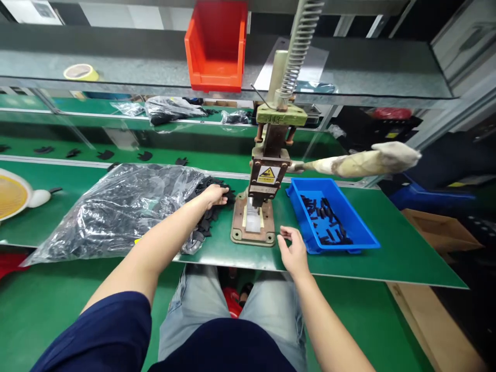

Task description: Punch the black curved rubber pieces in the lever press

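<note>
My left hand (pixel 214 196) reaches into a heap of black flat parts (pixel 211 214) spilling from a clear plastic bag (pixel 120 209); its fingers curl on the pile. My right hand (pixel 294 249) hovers beside the base of a manual press (pixel 252 227), fingers pinched on a small dark piece. The press column (pixel 271 155) carries a yellow warning label, and its cloth-wrapped lever (pixel 364 161) sticks out to the right. A blue tray (pixel 364 232) with several black parts sits just right of my right hand.
A red bin (pixel 216 49) and a tape roll (pixel 80 73) stand on the upper shelf. Black parts lie along the green conveyor belt (pixel 127 154) behind. A fan (pixel 15 195) sits at far left. Cardboard boxes (pixel 442 232) are at the right.
</note>
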Motion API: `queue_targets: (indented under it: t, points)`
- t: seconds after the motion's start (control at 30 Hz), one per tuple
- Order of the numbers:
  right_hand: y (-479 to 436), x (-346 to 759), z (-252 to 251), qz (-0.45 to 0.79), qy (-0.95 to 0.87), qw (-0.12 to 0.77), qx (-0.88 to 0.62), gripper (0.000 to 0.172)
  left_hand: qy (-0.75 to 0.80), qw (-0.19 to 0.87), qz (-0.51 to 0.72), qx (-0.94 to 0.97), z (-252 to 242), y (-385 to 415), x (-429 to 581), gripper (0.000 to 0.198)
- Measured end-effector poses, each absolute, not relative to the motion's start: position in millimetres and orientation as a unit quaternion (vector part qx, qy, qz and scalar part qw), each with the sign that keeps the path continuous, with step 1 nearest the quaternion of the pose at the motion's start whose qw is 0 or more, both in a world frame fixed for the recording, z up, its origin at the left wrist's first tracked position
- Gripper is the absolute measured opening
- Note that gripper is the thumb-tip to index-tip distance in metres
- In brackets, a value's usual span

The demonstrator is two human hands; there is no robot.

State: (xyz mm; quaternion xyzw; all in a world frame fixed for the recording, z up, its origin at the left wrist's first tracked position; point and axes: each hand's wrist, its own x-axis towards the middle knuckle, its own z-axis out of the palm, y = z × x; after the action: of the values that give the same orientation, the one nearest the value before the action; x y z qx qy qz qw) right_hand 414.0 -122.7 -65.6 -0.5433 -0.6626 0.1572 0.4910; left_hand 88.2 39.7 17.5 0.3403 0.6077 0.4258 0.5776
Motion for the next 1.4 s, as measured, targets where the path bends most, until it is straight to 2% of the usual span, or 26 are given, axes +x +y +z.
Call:
queue_targets:
  t: [0.17, 0.33, 0.47, 0.63, 0.73, 0.9, 1.03, 1.13, 1.27, 1.4]
  points:
    - [-123, 416, -72, 0.155, -0.666, 0.487, -0.544, 0.026, 0.636, 0.524, 0.466, 0.323, 39, 111, 94, 0.022]
    - [-119, 418, -68, 0.156, -0.671, 0.489, -0.535, 0.025, 0.655, 0.475, 0.492, 0.32, 37, 116, 94, 0.018]
    - [-122, 413, -62, 0.162, -0.68, 0.488, -0.523, 0.026, 0.637, 0.452, 0.514, 0.355, 33, 80, 96, 0.023]
    - [-137, 418, -34, 0.178, -0.713, 0.44, -0.516, 0.038, 0.602, 0.41, 0.511, 0.457, 16, -8, 102, 0.052]
    - [-132, 446, -7, 0.16, -0.711, 0.406, -0.551, 0.041, 0.594, 0.404, 0.495, 0.489, -12, -62, 105, 0.053]
    - [-84, 521, 30, 0.123, -0.672, 0.301, -0.665, 0.027, 0.596, 0.354, 0.472, 0.545, -59, -119, 115, 0.044]
    - [-35, 558, 31, 0.142, -0.657, 0.15, -0.725, 0.038, 0.601, 0.328, 0.454, 0.57, -69, -132, 120, 0.037]
    - [-7, 562, 25, 0.154, -0.65, 0.069, -0.741, 0.044, 0.594, 0.324, 0.457, 0.578, -65, -133, 120, 0.035]
    - [21, 555, 21, 0.154, -0.644, 0.01, -0.749, 0.046, 0.579, 0.329, 0.45, 0.595, -60, -133, 122, 0.034]
    - [41, 551, 19, 0.131, -0.653, -0.004, -0.746, 0.045, 0.571, 0.333, 0.449, 0.601, -59, -131, 123, 0.033]
